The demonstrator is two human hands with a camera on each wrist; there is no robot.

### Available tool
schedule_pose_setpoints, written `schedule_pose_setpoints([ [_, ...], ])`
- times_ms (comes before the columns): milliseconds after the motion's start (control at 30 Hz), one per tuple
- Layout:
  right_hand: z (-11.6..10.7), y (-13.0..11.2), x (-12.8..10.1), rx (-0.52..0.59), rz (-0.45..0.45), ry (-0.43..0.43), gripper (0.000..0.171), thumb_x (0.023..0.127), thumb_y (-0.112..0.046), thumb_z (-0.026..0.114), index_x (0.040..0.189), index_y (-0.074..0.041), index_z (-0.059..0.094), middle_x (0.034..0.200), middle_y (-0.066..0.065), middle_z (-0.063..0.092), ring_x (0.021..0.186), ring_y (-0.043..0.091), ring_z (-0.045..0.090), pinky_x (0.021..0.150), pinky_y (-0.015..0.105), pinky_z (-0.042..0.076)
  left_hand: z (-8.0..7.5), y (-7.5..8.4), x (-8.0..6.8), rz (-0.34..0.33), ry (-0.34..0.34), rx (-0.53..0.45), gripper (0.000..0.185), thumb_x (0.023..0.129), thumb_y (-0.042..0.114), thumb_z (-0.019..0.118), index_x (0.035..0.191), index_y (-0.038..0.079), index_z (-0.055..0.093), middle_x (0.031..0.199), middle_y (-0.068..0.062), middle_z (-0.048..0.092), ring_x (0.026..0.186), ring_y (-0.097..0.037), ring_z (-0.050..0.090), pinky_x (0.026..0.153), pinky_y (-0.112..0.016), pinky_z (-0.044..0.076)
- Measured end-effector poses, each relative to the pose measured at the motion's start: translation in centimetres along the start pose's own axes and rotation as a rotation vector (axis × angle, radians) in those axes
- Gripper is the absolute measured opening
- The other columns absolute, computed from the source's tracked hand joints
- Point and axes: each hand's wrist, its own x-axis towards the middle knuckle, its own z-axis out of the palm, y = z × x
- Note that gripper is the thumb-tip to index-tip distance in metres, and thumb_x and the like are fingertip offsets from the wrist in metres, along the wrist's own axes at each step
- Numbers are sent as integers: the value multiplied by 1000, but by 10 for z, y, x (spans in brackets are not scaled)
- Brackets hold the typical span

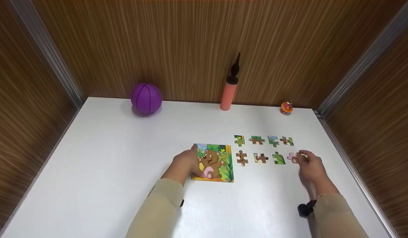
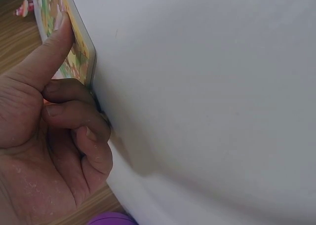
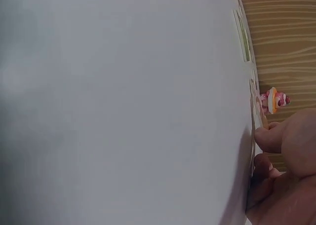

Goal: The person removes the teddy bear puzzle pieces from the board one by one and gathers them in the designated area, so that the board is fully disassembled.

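Purple ball (image 1: 146, 98) far left by the wall on the white bench (image 1: 108, 172). Left hand (image 1: 185, 162) gripping the bear puzzle board's (image 1: 217, 163) left edge. Orange pump (image 1: 229, 94) behind; loose pieces (image 1: 260, 158) in two rows rightward. Right hand (image 1: 310, 167) pinching the pink piece (image 1: 292, 157); small orange toy (image 1: 286, 107) beyond.

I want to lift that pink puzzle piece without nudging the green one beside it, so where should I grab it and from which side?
Pinch the pink puzzle piece by its right edge, coming from the right, where the right hand already touches it. It lies flat on the table, and the green piece sits close on its left.
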Motion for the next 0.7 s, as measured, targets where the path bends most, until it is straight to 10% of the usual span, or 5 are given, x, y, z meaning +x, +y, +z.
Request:
schedule_pose_setpoints([
  [367,-2,0,-3,-13,30,33,59,105,-1,42,162,4,27,140,43,38,129,59,44,111,72,36,0,-1,1,4,-6,-6,127,75,27,100,169,4,19,158,-24,49,147,-39,46,121,-49,38],
  [700,26,-26,-16,91,51,215,56,110,-18,53,157,8,38,141,40,38,129,52,50,111,62,42,0,-3,2,20,-10,-8,126,75,26,100,169,2,18,158,-25,49,146,-39,46,121,-50,37],
])
